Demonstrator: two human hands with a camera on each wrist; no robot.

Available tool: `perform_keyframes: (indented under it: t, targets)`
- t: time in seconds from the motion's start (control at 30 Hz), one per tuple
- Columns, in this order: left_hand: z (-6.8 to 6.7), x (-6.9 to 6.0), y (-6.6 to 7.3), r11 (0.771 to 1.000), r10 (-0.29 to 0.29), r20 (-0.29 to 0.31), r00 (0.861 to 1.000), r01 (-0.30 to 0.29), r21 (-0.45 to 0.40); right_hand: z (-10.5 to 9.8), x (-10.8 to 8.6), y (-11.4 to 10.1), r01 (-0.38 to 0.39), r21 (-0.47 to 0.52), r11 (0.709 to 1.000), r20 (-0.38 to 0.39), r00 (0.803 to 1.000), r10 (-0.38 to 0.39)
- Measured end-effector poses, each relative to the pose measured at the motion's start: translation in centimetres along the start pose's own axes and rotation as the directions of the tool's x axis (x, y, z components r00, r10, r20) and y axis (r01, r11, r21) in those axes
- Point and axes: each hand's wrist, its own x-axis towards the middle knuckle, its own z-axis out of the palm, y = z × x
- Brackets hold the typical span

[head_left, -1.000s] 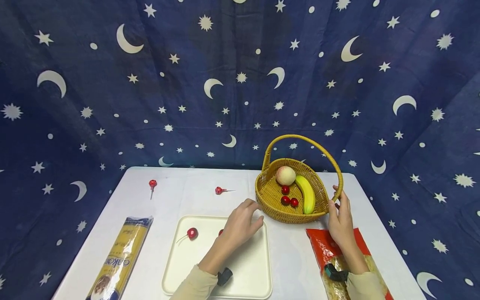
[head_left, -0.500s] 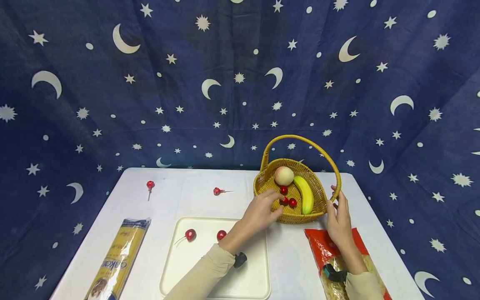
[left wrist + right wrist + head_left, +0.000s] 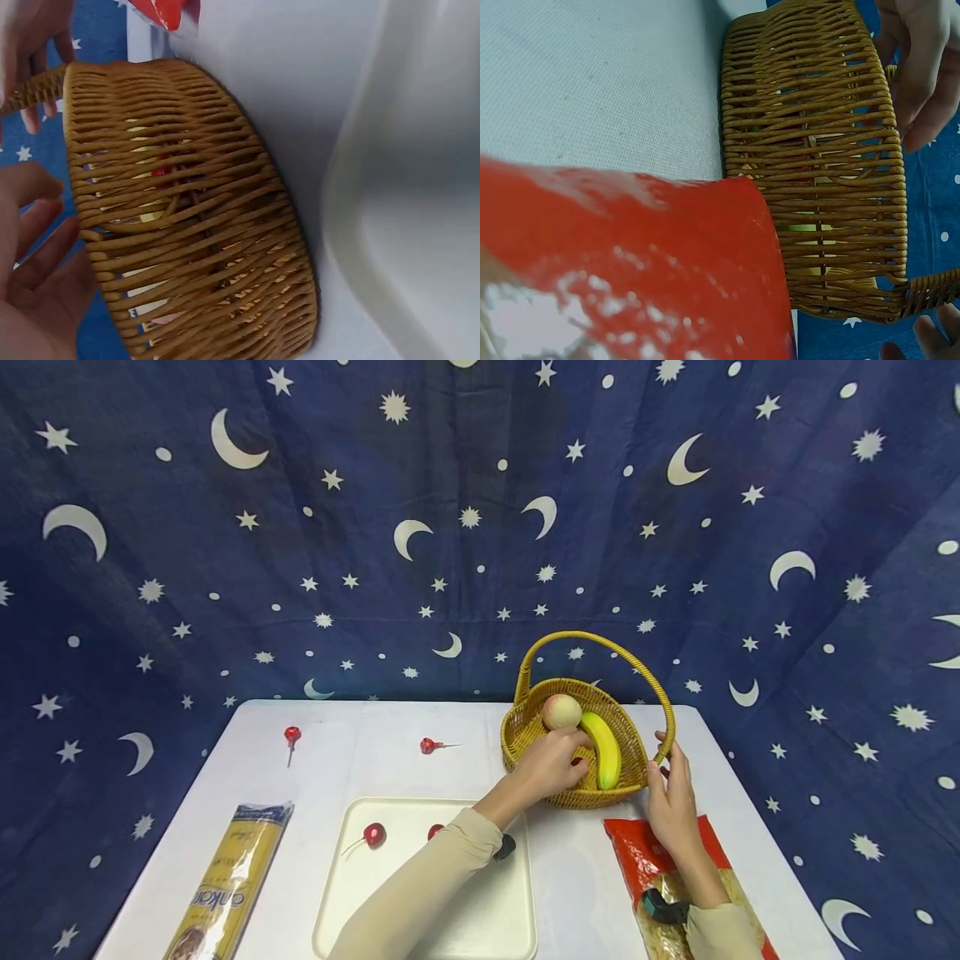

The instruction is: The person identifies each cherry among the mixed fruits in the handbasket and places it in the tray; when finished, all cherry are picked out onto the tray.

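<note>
L hand [image 3: 551,767] is inside the basket [image 3: 579,798], reaching over its near-left rim, palm down. Bit of a red cherry [image 3: 577,761] shows in the gap btwn thumb & fingers, just R of the palm; round, so no long axis to line up w/. Thumb & fingers bent, moderately apart; can't tell if they touch or pinch it, b/c the hand covers most of that spot.

Banana [image 3: 604,756] just R of those fingertips, long axis far-left to near-right; peach [image 3: 562,712] on their far side. L hand is clearly nearer the cherry; R hand [image 3: 672,802] is outside the basket, w/ banana & wall btwn. Its fingers are round the near-right foot of the handle [image 3: 666,710], thumb on the near side.

Tray [image 3: 327,902] near-left of basket, w/ a stemmed cherry on it; red bag [image 3: 628,839] under R forearm, near-right.
</note>
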Motion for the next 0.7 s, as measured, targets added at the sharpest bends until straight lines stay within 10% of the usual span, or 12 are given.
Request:
perform_keyframes:
  t: [0.3,0.7]
  targets:
    - [0.5,2.9,-0.6,0.986,0.000,0.169,0.986,-0.028,0.164,-0.1,0.0,0.0,0.009,0.000,1.000,0.006,1.000,-0.009]
    - [1.9,4.5,-1.0,0.986,-0.030,0.325,0.945,-0.026,0.167,0.0,0.0,0.2,0.018,-0.002,1.000,-0.008,1.000,-0.018]
